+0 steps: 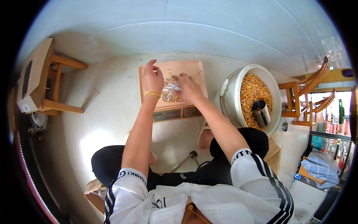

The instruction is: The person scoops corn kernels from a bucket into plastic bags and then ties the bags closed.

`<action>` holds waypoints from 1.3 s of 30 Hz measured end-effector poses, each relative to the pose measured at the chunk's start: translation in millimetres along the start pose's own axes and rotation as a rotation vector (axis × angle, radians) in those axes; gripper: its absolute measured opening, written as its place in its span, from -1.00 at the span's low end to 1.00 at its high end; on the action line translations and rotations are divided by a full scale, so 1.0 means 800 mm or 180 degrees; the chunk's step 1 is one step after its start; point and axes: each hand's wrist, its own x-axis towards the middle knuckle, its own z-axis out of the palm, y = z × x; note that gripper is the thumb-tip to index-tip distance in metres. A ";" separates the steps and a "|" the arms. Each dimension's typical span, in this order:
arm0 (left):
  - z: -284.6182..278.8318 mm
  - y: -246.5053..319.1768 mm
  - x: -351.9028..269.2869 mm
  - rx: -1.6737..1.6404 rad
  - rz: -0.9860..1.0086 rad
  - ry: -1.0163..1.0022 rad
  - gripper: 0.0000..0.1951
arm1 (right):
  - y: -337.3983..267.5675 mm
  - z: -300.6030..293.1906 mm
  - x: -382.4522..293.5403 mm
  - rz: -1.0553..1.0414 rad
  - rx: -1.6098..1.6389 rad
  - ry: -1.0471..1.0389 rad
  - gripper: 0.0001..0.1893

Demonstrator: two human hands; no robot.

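A clear plastic bag of yellow corn kernels (170, 96) lies on the peach-coloured pan (193, 68) of a digital scale. Bunched, shiny plastic shows on the bag's upper side. My right hand (190, 88) is at the bag's right side, its fingertips blurred over the plastic; whether they grip it is unclear. To the bag's left, my left hand (153, 79) is raised above the pan with bent, parted fingers and nothing visible in it. The scale's display and keypad (191, 112) face me on its near edge.
A large white tub (275, 117) of loose corn kernels (253, 86) stands right of the scale, a metal cup (261, 113) lying in it. Wooden chairs (292, 86) are beyond. At left, a cardboard box (37, 72) rests on a wooden stool (58, 105). A pale wall (167, 36) rises behind.
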 end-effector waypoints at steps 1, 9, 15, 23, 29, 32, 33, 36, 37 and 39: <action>-0.002 0.010 0.000 0.0010 0.0019 0.0015 -0.65 | -0.010 0.000 -0.003 -0.0382 -0.0649 -0.0200 -0.65; -0.063 0.107 0.001 -0.0346 0.0553 -0.0557 -0.82 | -0.028 -0.080 0.043 -0.0309 -0.1001 -0.1360 -0.73; -0.158 0.198 -0.027 0.0035 0.1353 -0.0968 -0.82 | -0.014 -0.289 -0.015 0.0012 -0.0780 -0.0847 -0.76; -0.213 0.120 -0.053 0.0229 0.0547 -0.1248 -0.80 | 0.031 -0.471 -0.290 0.1630 -0.0122 0.0758 -0.78; -0.199 0.116 -0.052 0.0332 0.0620 -0.1384 -0.80 | 0.051 -0.482 -0.510 0.3674 -0.0033 0.1023 -0.85; -0.185 0.124 -0.052 0.0486 0.0665 -0.1419 -0.81 | 0.098 -0.443 -0.588 0.4545 0.0684 0.0803 -0.88; -0.185 0.124 -0.050 0.0463 0.0698 -0.1433 -0.81 | 0.113 -0.421 -0.598 0.4527 0.0506 0.0694 -0.86; -0.185 0.101 -0.045 0.0235 0.0744 -0.1402 -0.81 | 0.203 -0.340 -0.652 0.4867 0.0756 0.0292 -0.83; -0.184 0.103 -0.046 0.0435 0.0743 -0.1414 -0.80 | 0.239 -0.306 -0.684 0.5111 0.1316 0.0701 -0.75; -0.169 0.107 -0.042 0.0485 0.0692 -0.1498 -0.80 | 0.327 -0.274 -0.773 0.5086 0.0851 -0.0491 -0.77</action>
